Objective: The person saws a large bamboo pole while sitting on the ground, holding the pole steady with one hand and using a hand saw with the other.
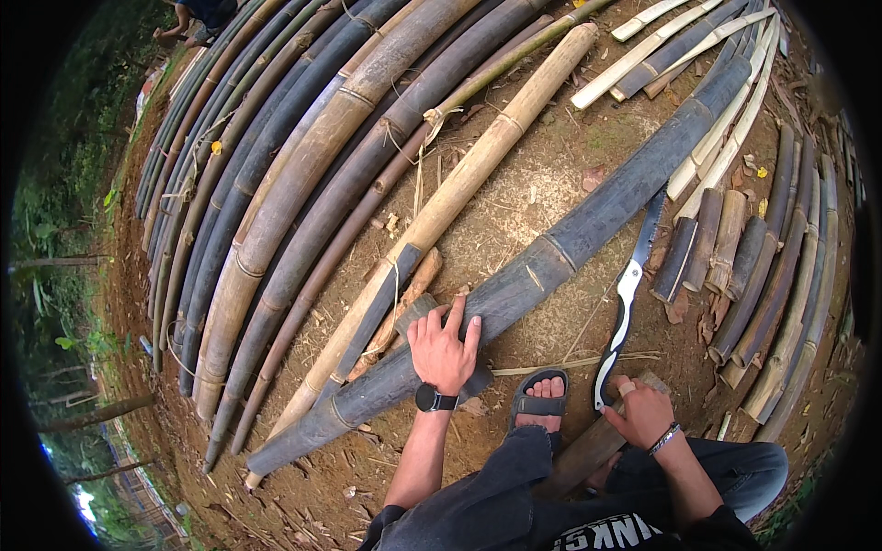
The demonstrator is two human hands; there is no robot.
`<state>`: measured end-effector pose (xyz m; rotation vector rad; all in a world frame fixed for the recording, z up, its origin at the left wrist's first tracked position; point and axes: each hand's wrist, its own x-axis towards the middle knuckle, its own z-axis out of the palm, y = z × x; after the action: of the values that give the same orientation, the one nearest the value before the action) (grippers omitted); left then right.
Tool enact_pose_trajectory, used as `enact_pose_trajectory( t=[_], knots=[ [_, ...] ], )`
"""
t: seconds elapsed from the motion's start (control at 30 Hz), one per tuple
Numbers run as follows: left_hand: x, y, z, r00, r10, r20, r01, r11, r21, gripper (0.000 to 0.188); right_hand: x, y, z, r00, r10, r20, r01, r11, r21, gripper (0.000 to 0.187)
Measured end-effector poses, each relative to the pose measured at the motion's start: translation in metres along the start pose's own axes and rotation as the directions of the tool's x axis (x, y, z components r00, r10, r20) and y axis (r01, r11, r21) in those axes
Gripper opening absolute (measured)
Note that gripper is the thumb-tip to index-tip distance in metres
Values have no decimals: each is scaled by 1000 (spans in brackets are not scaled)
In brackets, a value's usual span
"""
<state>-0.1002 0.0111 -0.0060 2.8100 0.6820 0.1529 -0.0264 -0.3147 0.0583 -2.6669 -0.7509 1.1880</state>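
Note:
A long dark bamboo pole (514,294) lies slantwise across the ground in front of me. My left hand (443,347) rests on top of it, fingers spread, wearing a black watch (434,398). Down at the right, my right hand (645,415) curls over the end of a brown log (579,464), beside my knee. Close to its thumb is the lower end of a curved pruning saw (622,308) with a white and black handle. The saw stands apart from my palm, its toothed blade (649,228) reaching up to the dark pole's edge. Part of the log is hidden under my leg.
Many long bamboo poles (303,202) lie side by side at the left. A pale pole (478,174) runs beside them. Short cut bamboo pieces (726,243) and split pale strips (643,64) lie at the right. My sandalled foot (540,401) is near the pole. Another person (195,20) is at the far left.

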Motion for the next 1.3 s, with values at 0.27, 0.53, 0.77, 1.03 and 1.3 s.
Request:
enact_pose_trajectory(
  t=[0.27,0.53,0.77,1.03,1.3],
  knots=[
    [2,3,-4,1000,3,0,-3,1000,-4,68,-1,0,-1,1000,0,-3,0,1000,7,49],
    [1,5,-4,998,19,68,-23,998,54,86,-1,0,0,1000,-19,-20,19,1000,1,49],
    [2,6,-6,989,19,150,-34,994,105,89,-1,1,1,1000,-23,-17,24,1000,9,49],
    [2,6,-7,987,31,156,-49,992,113,90,-1,0,-1,1000,-15,-19,16,1000,17,49],
    [3,6,-6,988,28,150,-44,993,105,89,-2,2,-1,1000,-9,-16,9,1000,21,49]
  ],
)
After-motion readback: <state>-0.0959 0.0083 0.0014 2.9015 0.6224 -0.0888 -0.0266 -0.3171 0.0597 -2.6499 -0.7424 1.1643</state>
